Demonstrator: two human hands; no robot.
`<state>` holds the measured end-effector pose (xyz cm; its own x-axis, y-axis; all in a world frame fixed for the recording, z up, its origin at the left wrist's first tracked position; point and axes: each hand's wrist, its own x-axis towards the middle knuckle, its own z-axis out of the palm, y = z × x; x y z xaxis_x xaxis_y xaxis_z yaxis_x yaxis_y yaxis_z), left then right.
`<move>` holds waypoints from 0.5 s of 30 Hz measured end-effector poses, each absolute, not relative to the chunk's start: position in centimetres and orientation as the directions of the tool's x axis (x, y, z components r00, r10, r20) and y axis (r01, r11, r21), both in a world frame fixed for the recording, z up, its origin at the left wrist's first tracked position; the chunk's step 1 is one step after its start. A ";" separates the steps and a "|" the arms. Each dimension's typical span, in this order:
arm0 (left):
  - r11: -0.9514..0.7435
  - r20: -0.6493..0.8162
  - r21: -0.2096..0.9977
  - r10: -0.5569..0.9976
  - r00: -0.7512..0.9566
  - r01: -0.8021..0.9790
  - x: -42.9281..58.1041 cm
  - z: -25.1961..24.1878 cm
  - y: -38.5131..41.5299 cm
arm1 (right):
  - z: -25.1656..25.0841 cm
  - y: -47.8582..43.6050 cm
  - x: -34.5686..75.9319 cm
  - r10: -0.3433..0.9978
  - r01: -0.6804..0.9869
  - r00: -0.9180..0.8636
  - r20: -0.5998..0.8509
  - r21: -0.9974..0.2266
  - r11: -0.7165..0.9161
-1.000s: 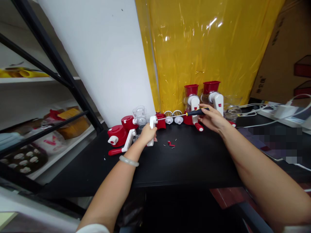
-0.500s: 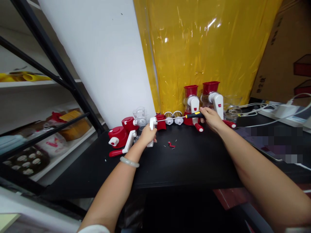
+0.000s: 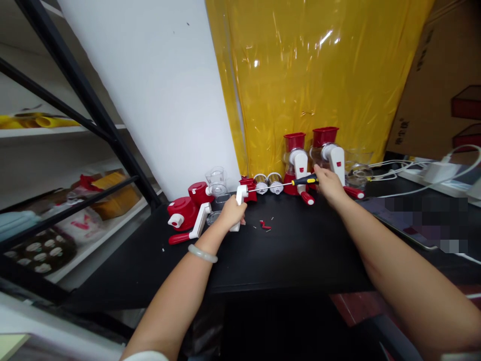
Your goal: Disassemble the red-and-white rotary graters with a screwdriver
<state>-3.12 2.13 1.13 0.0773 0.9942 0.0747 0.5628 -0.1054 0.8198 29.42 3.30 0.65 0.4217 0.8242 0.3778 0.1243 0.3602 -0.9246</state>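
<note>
My left hand (image 3: 232,213) is closed around a white crank arm (image 3: 241,192), holding it above the black table. In my right hand (image 3: 328,183) is a screwdriver (image 3: 305,180) with a black and yellow handle, held nearly level. Its long shaft points left, and the tip meets the upper end of the crank arm; the exact contact is too small to make out. Below, on the table, lie a small red part (image 3: 264,224) and several tiny screws (image 3: 268,230). Another crank handle (image 3: 199,223), white with a red grip, rests left of my left hand.
Two red and white rotary graters (image 3: 296,160) stand at the back right, near two drum blades (image 3: 275,183). Red grater bases (image 3: 183,212) and a clear hopper (image 3: 215,176) sit at left. A tablet (image 3: 398,223), white cables and a power strip (image 3: 443,170) lie at right.
My left hand and the crank arm have shifted slightly right and turned a little. The screwdriver has moved slightly right with my right hand, its tip still at the crank arm.
</note>
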 end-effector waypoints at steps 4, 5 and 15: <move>-0.104 0.069 0.825 0.994 0.083 0.556 -3.1 1.1 2.0 | 0.5 3.5 29.2 0.830 0.037 0.413 0.374 -0.918 0.395; -0.102 0.070 0.830 0.994 0.079 0.548 -3.1 1.2 2.0 | 0.5 3.5 29.0 0.828 0.032 0.414 0.378 -0.915 0.401; -0.081 0.060 0.913 0.996 0.065 0.399 -2.7 2.2 1.4 | 1.9 2.5 27.7 0.866 -0.270 0.345 0.362 -0.846 0.461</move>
